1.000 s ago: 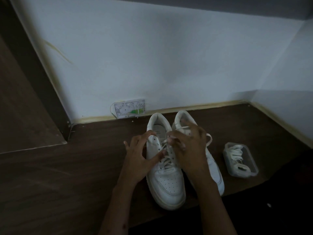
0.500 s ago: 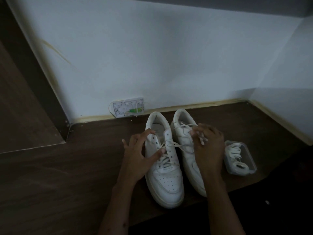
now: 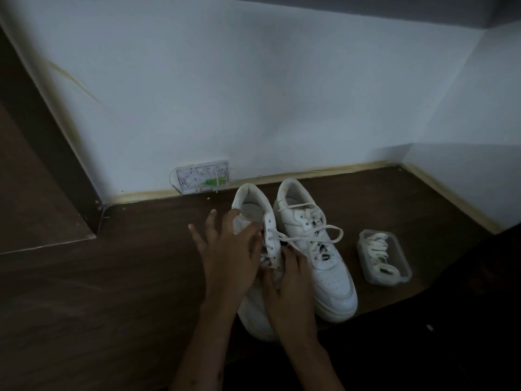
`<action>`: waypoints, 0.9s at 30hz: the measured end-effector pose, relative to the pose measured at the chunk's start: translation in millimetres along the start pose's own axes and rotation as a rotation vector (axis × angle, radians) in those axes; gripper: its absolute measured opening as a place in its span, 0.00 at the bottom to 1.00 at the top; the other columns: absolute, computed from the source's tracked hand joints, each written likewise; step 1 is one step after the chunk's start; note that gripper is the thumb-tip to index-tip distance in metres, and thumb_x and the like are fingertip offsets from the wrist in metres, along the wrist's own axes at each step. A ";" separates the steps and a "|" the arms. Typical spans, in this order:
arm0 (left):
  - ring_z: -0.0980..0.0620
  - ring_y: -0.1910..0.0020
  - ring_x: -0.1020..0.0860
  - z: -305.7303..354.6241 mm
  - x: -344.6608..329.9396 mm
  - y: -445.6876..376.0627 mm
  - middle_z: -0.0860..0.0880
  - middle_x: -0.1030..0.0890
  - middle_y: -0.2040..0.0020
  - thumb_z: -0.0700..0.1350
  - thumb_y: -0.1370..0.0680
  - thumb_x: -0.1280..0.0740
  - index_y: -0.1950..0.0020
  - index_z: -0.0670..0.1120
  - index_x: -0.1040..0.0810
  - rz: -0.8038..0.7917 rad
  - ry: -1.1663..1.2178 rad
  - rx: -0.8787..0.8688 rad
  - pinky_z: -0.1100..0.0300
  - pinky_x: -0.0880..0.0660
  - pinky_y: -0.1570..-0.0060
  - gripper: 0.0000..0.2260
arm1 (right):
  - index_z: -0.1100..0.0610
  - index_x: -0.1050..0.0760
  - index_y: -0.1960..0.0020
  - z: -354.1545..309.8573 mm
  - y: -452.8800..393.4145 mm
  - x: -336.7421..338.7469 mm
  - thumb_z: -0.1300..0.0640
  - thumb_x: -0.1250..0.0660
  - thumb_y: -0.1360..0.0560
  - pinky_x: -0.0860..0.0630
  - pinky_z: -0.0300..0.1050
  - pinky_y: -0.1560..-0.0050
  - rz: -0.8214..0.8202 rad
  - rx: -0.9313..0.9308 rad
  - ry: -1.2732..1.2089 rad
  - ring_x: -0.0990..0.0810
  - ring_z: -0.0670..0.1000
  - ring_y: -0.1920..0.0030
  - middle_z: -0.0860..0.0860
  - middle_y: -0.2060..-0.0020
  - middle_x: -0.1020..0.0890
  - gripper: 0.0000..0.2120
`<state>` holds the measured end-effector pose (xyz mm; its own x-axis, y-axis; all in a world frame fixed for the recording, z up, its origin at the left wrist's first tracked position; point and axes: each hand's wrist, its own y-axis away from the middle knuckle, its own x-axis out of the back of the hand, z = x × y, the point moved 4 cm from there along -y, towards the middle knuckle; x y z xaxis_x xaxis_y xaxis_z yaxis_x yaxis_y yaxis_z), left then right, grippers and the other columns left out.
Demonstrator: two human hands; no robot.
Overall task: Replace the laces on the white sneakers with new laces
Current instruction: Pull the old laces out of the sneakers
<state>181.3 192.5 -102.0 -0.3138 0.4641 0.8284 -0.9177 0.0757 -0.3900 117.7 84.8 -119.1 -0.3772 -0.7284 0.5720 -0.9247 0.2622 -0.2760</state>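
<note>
Two hands on the near-side white sneaker from the head view: the left hand lies flat on its outer side, fingers spread and straight, thumb at the eyelets. The right hand covers the vamp, fingers curled down into the old lace; whether they pinch it, I can't tell. The second sneaker stands touching alongside. New laces sit coiled in a clear plastic box, just beside it on the dark wooden surface.

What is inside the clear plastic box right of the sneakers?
The clear plastic box holds coiled white laces, seen through its clear plastic. Their number and ends cannot be made out, and the box floor beneath them is covered.
</note>
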 end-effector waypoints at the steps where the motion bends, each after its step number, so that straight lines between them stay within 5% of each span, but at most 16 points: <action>1: 0.37 0.26 0.40 0.9 -2.6 -0.6 0.49 0.29 0.30 0.54 0.21 0.41 0.42 0.57 0.20 -0.028 0.010 -0.007 0.27 0.53 0.31 0.13 | 0.57 0.37 0.27 -0.7 1.0 -2.6 0.35 0.44 0.27 0.35 0.45 0.30 -0.063 0.018 -0.003 0.36 0.45 0.30 0.50 0.30 0.32 0.36; 6: 0.47 0.23 0.52 -4.5 -5.0 -4.3 0.55 0.38 0.24 0.56 0.20 0.42 0.45 0.55 0.19 -0.108 0.320 0.054 0.33 0.63 0.29 0.14 | 0.56 0.57 0.21 6.0 1.4 -13.6 0.29 0.45 0.30 0.51 0.37 0.26 -0.207 0.107 0.097 0.51 0.44 0.23 0.50 0.22 0.49 0.48; 9: 0.46 0.25 0.45 -2.2 -1.8 -5.4 0.56 0.30 0.29 0.59 0.23 0.38 0.50 0.55 0.16 -0.044 0.297 0.016 0.30 0.57 0.30 0.13 | 0.61 0.61 0.22 1.4 3.0 -14.0 0.31 0.37 0.31 0.58 0.36 0.28 -0.220 0.151 0.179 0.57 0.47 0.23 0.55 0.22 0.53 0.54; 11: 0.46 0.27 0.39 -2.0 2.8 -6.7 0.55 0.26 0.34 0.56 0.25 0.31 0.55 0.56 0.15 0.059 0.265 -0.007 0.29 0.53 0.30 0.06 | 0.63 0.58 0.22 1.5 5.4 -16.4 0.34 0.32 0.32 0.54 0.40 0.27 -0.166 0.169 0.235 0.56 0.46 0.25 0.58 0.23 0.49 0.55; 13: 0.48 0.29 0.37 -5.7 10.8 -9.0 0.58 0.25 0.36 0.53 0.28 0.27 0.59 0.58 0.16 0.139 0.309 0.000 0.32 0.50 0.30 0.01 | 0.64 0.56 0.24 6.1 5.4 -19.0 0.32 0.35 0.33 0.47 0.46 0.27 -0.108 0.165 0.271 0.49 0.51 0.25 0.62 0.25 0.43 0.55; 17: 0.52 0.31 0.36 -27.3 24.2 -10.6 0.60 0.24 0.37 0.53 0.32 0.28 0.68 0.59 0.21 0.157 0.692 0.200 0.47 0.36 0.37 0.05 | 0.59 0.70 0.25 7.4 5.0 -22.3 0.26 0.49 0.39 0.68 0.35 0.30 -0.226 0.108 0.235 0.62 0.47 0.25 0.53 0.23 0.59 0.57; 19: 0.46 0.35 0.30 -35.1 25.0 -8.7 0.57 0.21 0.42 0.56 0.34 0.35 0.70 0.55 0.20 0.204 0.812 0.290 0.45 0.31 0.40 0.09 | 0.60 0.66 0.23 7.4 3.7 -20.7 0.27 0.50 0.40 0.65 0.36 0.29 -0.210 0.100 0.227 0.60 0.48 0.24 0.54 0.22 0.57 0.58; 22: 0.47 0.35 0.31 -27.9 29.3 -7.0 0.59 0.22 0.42 0.65 0.33 0.38 0.60 0.54 0.17 0.254 0.407 0.246 0.47 0.37 0.36 0.18 | 0.62 0.64 0.23 4.4 2.2 -20.1 0.27 0.50 0.40 0.64 0.37 0.29 -0.217 0.101 0.217 0.59 0.48 0.24 0.56 0.22 0.55 0.59; 27: 0.44 0.34 0.33 -10.5 31.3 -6.3 0.55 0.23 0.37 0.66 0.29 0.35 0.56 0.61 0.15 0.217 0.031 -0.054 0.33 0.53 0.29 0.14 | 0.65 0.59 0.23 5.6 2.1 -23.5 0.28 0.46 0.38 0.60 0.42 0.27 -0.211 0.108 0.233 0.53 0.55 0.23 0.60 0.23 0.51 0.58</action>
<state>179.8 215.8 -77.9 -0.4938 0.5016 0.7103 -0.8148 0.0184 -0.5794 124.9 98.9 -137.4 -0.1910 -0.5916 0.7833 -0.9777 0.0433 -0.2057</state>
